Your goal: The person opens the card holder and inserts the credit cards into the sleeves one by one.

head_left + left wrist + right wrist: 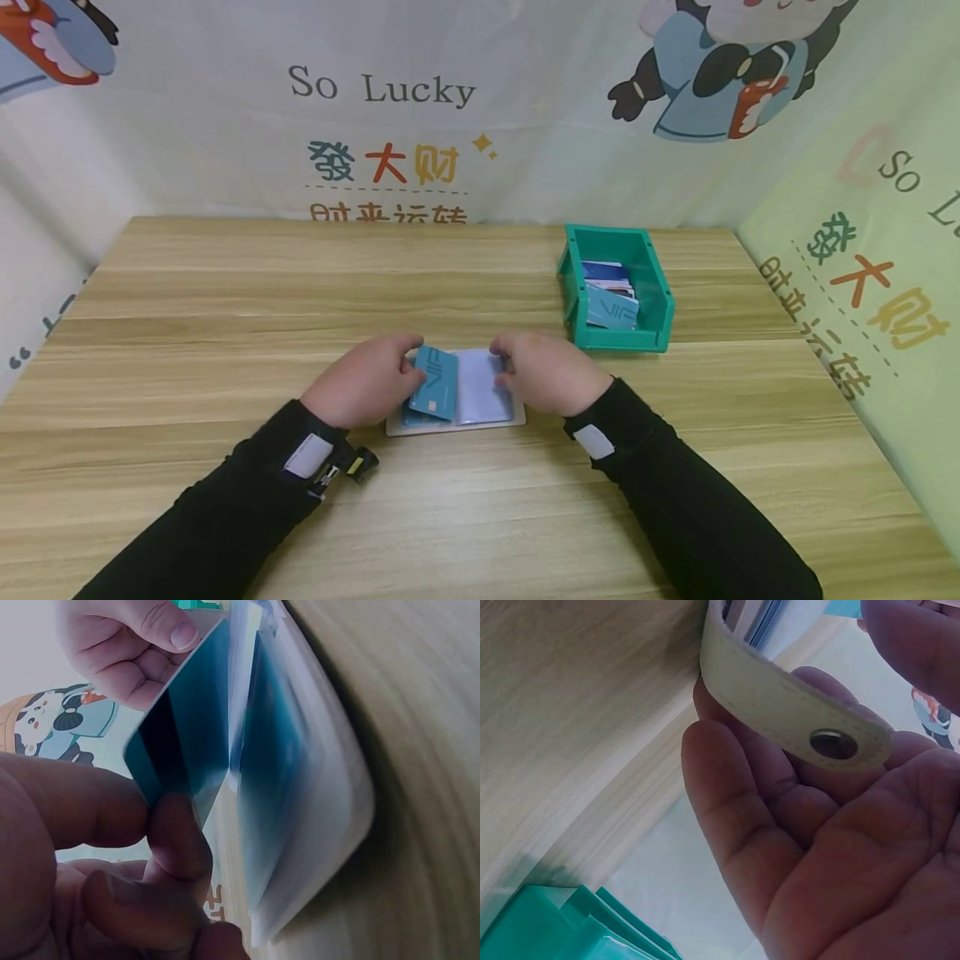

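My left hand (pixel 367 379) pinches a blue VIP card (pixel 437 383) between thumb and fingers. The card stands tilted over the left side of an open card holder (pixel 491 421) with clear plastic sleeves (pixel 483 387). In the left wrist view, a dark stripe crosses the back of the card (pixel 187 712), and another blue card (pixel 266 780) lies in the sleeve beside it. My right hand (pixel 551 371) holds the holder's right side, fingers curled at its edge. A pale strap with a metal snap (pixel 832 744) crosses in front of those fingers in the right wrist view.
A green bin (pixel 660 312) stands behind and to the right of the holder, with several cards (pixel 611 307) inside. Both lie on a wood-grain table (pixel 300 275). Printed cloth (pixel 525 108) hangs along the back and sides.
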Available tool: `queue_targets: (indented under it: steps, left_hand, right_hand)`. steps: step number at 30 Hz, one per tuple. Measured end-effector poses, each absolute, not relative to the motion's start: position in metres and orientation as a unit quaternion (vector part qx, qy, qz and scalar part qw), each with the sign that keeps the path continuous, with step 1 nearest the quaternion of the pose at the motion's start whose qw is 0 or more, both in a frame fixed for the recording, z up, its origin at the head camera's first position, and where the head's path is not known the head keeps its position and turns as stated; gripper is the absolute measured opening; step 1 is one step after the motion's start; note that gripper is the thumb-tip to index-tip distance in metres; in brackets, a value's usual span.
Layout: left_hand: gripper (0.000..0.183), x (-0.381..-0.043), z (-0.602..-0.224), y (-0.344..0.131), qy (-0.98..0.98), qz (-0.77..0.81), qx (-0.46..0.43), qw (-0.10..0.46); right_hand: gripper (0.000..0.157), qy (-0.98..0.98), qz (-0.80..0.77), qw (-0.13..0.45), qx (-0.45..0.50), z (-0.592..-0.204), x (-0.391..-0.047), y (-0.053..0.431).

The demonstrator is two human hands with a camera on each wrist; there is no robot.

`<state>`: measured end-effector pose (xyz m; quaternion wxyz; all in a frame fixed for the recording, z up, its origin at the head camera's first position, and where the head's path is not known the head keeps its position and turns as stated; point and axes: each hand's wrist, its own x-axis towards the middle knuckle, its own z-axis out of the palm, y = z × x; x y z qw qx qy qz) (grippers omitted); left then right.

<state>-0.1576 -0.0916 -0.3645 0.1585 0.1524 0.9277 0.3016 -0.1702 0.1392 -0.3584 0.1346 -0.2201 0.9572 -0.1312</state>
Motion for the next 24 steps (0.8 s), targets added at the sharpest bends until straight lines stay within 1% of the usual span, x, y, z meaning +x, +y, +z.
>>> queue_targets:
  steps: [11, 17, 24]
  left_hand:
    - [0.053, -0.155, -0.364, -0.083, 0.933, 0.291, 0.144, 0.157]
    - [0.051, -0.156, -0.367, -0.079, 0.935, 0.285, 0.158, 0.142]
    - [0.051, -0.155, -0.367, -0.078, 0.93, 0.29, 0.168, 0.153]
  right_hand:
    - [0.033, 0.957, -0.124, 0.134, -0.227, -0.357, -0.169, 0.139]
    - [0.032, 0.957, -0.123, 0.131, -0.229, -0.356, -0.17, 0.138]
    - [0.032, 0.957, -0.121, 0.127, -0.23, -0.358, -0.17, 0.138]
